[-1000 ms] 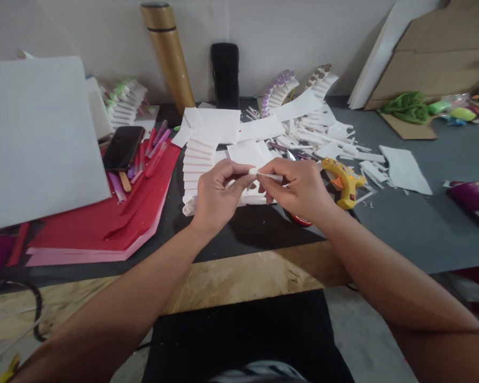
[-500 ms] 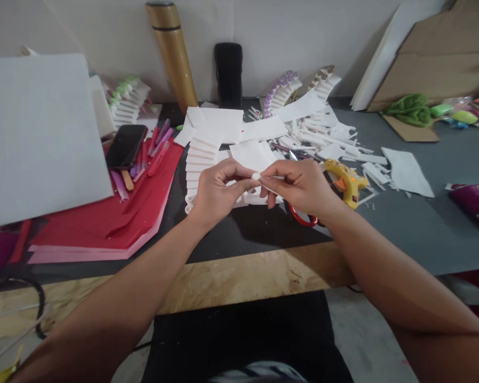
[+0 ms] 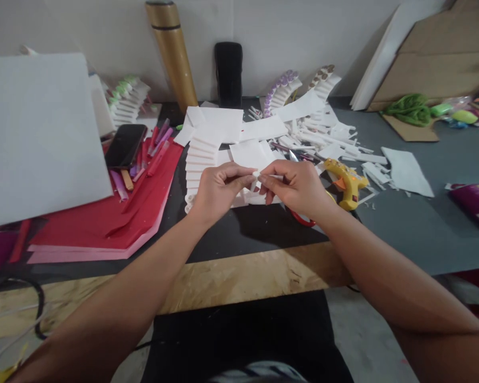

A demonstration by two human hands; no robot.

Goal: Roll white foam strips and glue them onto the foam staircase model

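Observation:
My left hand [image 3: 219,190] and my right hand [image 3: 294,186] meet above the dark table top, fingertips pinched together on a small rolled white paper piece [image 3: 256,174]. Both hands are closed on it. Right behind and below the hands lies a white stepped paper strip [image 3: 199,157] with several folded tabs. A pair of red-handled scissors [image 3: 302,218] lies partly hidden under my right wrist. A yellow glue gun [image 3: 346,181] rests just right of my right hand.
A red and pink paper stack [image 3: 115,221] with a black phone [image 3: 125,146] and pens lies at left, under a large white sheet [image 3: 40,133]. White paper scraps [image 3: 327,139] spread at the back right. A gold flask [image 3: 174,50] and cardboard [image 3: 435,58] lean on the wall.
The hands have stayed together on the small paper piece, with the fingers shifting slightly as they work it. The view has barely moved.

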